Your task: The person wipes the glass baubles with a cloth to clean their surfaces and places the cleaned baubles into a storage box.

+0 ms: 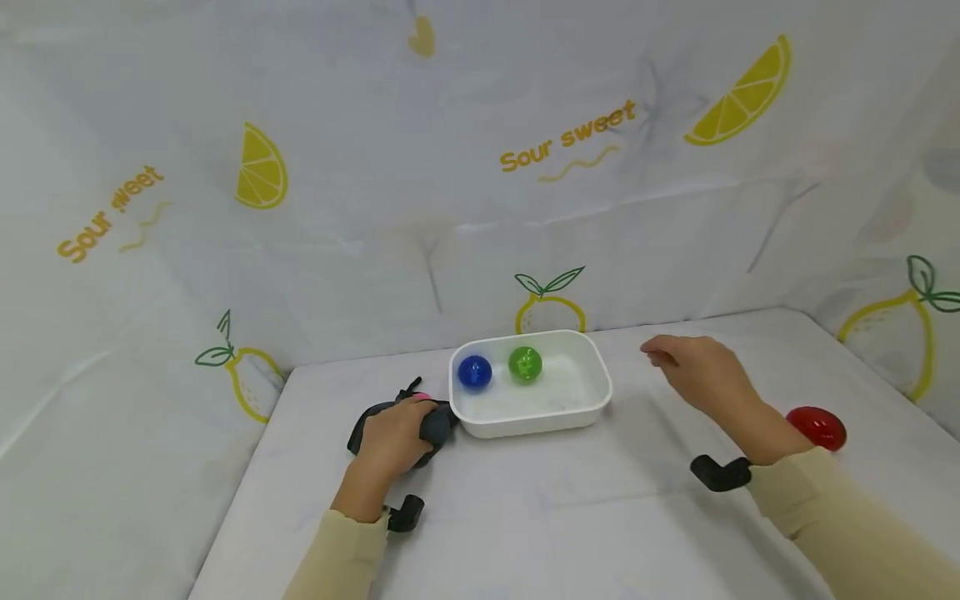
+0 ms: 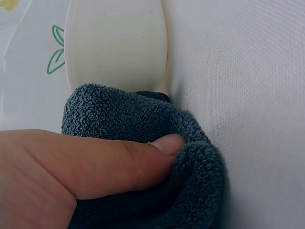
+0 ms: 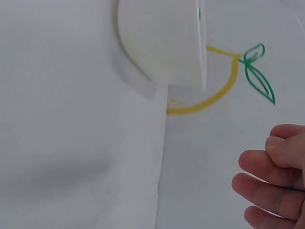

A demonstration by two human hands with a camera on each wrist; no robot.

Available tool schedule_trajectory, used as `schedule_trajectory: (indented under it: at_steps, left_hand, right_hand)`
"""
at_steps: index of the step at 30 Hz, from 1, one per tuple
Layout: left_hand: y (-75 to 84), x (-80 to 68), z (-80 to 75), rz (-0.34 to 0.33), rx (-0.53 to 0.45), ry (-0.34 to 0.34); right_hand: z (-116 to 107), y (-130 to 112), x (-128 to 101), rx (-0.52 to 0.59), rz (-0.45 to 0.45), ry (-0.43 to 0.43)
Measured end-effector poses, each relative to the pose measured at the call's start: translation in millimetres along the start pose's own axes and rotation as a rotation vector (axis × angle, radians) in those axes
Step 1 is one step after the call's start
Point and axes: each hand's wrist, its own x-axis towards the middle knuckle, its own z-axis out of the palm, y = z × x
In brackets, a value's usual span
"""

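Left hand (image 1: pixel 393 433) grips the grey cloth (image 1: pixel 438 427) against the white tray's (image 1: pixel 532 421) left end, near the table's middle; I judge it bunched for wiping. Right hand (image 1: pixel 701 371) hovers loosely curled, holding nothing.

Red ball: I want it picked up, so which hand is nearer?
Right. The right hand hovers up and left of the red ball; the left hand grips the grey cloth beyond the tray.
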Motion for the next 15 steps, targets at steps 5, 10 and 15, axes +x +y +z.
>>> schedule_trajectory:
  at_steps: [5, 10, 15]
  left_hand:
    - [-4.9, -5.4, -4.6, -0.023, -0.031, -0.007]
    - [-11.2, -11.0, -13.1, -0.051, -0.079, 0.017]
    - [-16.9, -15.6, -20.5, -0.097, -0.102, 0.070]
  right_hand:
    - [-34, 40, -37, -0.055, 0.154, -0.133]
    - [-47, 79, -66, -0.108, 0.288, -0.391]
    - [-51, 105, -87, -0.117, 0.405, -0.551]
